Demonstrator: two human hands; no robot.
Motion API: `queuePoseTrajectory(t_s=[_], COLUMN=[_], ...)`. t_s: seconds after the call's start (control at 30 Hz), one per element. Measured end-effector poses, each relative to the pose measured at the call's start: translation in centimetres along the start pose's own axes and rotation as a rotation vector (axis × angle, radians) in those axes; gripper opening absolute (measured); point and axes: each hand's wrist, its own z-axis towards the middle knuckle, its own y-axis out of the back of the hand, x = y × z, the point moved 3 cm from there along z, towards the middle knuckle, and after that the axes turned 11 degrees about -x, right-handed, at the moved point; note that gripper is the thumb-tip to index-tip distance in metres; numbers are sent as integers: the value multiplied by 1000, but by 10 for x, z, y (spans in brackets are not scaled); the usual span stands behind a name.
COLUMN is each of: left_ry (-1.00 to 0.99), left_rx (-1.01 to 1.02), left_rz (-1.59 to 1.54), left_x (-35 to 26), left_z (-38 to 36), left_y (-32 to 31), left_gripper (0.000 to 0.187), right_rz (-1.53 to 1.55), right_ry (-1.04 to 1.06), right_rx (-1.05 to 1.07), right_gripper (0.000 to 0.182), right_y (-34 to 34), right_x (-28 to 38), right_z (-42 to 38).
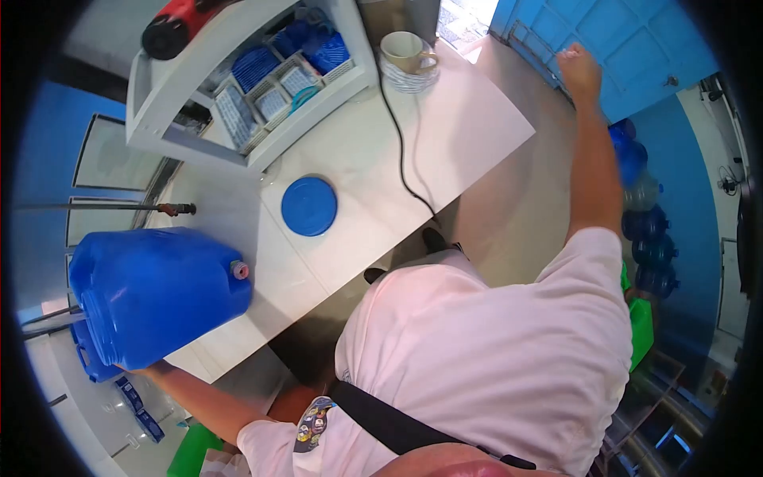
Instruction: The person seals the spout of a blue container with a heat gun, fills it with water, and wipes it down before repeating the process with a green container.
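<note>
A large blue jug (pixel 171 290) with a pinkish spigot (pixel 240 270) rests at the left end of the white counter (pixel 350 215). My left hand (pixel 141 370) is at the jug's lower edge, its fingers mostly hidden behind it. A clear tube or stream (pixel 54 321) reaches the jug's threaded neck. My right arm stretches forward, and my right hand (pixel 580 70) is closed in front of the blue door (pixel 636 48); what it may hold is too small to tell. A round blue lid (pixel 309 206) lies flat on the counter.
A white shelf (pixel 318 111) with baskets of blue items stands on the counter. Beside it, a cup (pixel 404 52) sits on stacked saucers, and a black cable (pixel 397 143) crosses the counter. Blue bottles (pixel 645 224) are stacked at the right wall.
</note>
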Motion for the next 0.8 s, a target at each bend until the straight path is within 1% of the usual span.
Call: queuePoseTrajectory(t_s=[0.03,0.07,0.1,0.17,0.2,0.27,0.33,0.37,0.43,0.47,0.5,0.53,0.57,0.6,0.63,0.67,0.7,0.77,0.8], left_ry=[8,18,27,40,48,60,58,58,70,94,168,257,542,496,640,504,-20,-213,-213], left_rx=[-3,3,-3,-4,-5,-38,-114,-167,-272,-304,-234,-315,-318,-156,-16,321,453,582,565], left_rz=[13,29,42,67,81,119,118,98,44,22,57,193,152,243,230,431,530,720,717], left_x=[0,1,0,-1,1,0,-4,-4,5,10,56,11,24,35,35,29,50,7,4], left_z=[0,-1,1,5,6,4,-18,-40,-105,-147,-175,-263,-318,-365,-398,-423,-432,-422,-420], left_y=[-2,-7,-8,-9,-6,4,7,7,-5,-19,-8,-75,-91,-109,-137,-162,-177,-228,-240], left_gripper=[55,55,54,53,53,52,51,50,49,49,54,62,72,78,80,93,110,121,121], right_rz=[44,43,0,-47,-62,-55,44,169,329,476,625,768,775,746,731,715,740,772,549], right_ry=[-116,-118,-164,-249,-242,-92,46,-37,-110,-203,-215,-231,-220,-218,-211,-204,-202,-184,172], right_rx=[80,88,89,90,80,51,32,170,307,406,477,546,553,602,627,653,629,598,442], right_gripper=[30,30,31,35,33,32,31,35,31,31,32,35,35,37,37,38,38,39,39], right_y=[-18,-32,-45,-61,-71,-98,-128,-140,-140,-134,-127,-117,-94,-67,-64,-60,-75,-70,-46], right_x=[-39,-75,-107,-143,-153,-171,-168,-162,-119,-99,-82,-67,-45,-22,-20,-18,-30,-33,-23], right_z=[5,6,6,10,15,17,17,16,0,-13,-28,-44,-55,-66,-72,-77,-80,-80,-76])
